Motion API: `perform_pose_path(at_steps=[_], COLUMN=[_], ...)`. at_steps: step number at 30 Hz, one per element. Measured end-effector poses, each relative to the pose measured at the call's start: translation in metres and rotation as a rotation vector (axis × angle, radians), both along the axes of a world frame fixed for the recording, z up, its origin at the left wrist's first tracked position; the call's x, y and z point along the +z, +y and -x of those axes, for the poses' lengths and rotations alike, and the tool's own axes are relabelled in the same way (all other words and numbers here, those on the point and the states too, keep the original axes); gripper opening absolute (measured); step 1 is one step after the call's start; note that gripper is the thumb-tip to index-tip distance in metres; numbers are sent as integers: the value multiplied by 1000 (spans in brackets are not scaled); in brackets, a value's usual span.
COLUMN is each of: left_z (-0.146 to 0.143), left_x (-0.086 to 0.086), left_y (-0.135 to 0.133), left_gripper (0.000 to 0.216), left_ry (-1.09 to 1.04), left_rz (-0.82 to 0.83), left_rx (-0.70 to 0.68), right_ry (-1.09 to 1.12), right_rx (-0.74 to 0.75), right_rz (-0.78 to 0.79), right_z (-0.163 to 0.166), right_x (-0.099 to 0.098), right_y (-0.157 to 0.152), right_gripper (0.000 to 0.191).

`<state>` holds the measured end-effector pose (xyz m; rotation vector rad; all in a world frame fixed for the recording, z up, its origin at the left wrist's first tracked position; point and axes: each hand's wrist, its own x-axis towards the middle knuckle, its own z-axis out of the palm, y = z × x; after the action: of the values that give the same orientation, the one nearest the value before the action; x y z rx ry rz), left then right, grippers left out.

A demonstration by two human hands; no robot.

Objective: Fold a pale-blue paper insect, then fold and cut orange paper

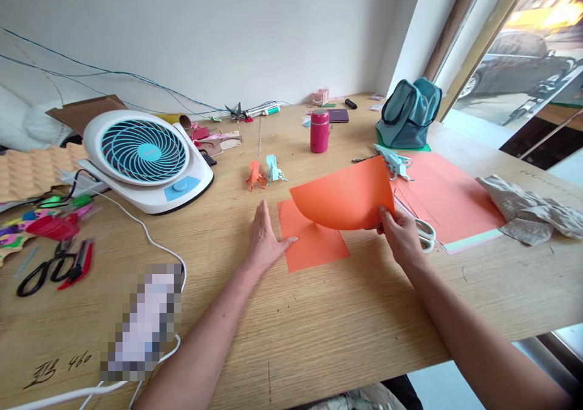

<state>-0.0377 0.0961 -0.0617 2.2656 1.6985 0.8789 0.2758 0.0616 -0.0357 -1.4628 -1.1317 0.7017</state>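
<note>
My right hand [401, 234] pinches the right end of a curved sheet of orange paper [346, 194], lifted above the table. Beneath it, a smaller orange paper square [314, 252] lies flat on the wood, partly covered from view. My left hand [268, 237] rests at that square's left edge, thumb stretched over the paper and fingers apart, holding nothing. White-handled scissors [426, 235] lie just beyond my right hand, their blades hidden. An orange folded paper figure [255, 175] and a light-blue one [274, 169] stand behind the sheet.
Larger orange sheets [460, 197] lie at right, with another blue paper figure [395, 162] and a crumpled grey cloth [532, 209]. A fan [146, 155], black-handled scissors [45, 273] and a white cable [155, 243] occupy the left. Behind stand a magenta flask [319, 132] and a teal bag [409, 115].
</note>
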Motion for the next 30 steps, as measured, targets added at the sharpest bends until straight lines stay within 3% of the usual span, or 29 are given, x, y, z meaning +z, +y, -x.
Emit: perform_pose_path(at_steps=[5,8,17,22,24,27,30], left_z=[-2,-4,-4,-5,-5,-4,-4], left_x=[12,16,15,16,16,16,15], left_y=[-6,-9,-10,-12,-12,-12,-11], left_gripper=[78,65,53,52,52,51,53], left_ry=[166,240,352,351,340,314,309], left_rz=[27,37,113,88,56,-5,-37], left_rx=[-144,-212,-289,-273,-264,-244,-211], right_ry=[178,216,121,66,-29,-252,-426], right_rx=[-16,-40,-127,-169,-258,-421,-406], right_rz=[42,43,9,-10,-20,-133,-300], right_z=[-2,-2,-12,-18,-22,-24,-15], right_x=[0,0,-2,-3,-2,2,9], right_y=[3,4,10,11,10,5,-5], right_gripper=[29,26,26,48,59,62,47])
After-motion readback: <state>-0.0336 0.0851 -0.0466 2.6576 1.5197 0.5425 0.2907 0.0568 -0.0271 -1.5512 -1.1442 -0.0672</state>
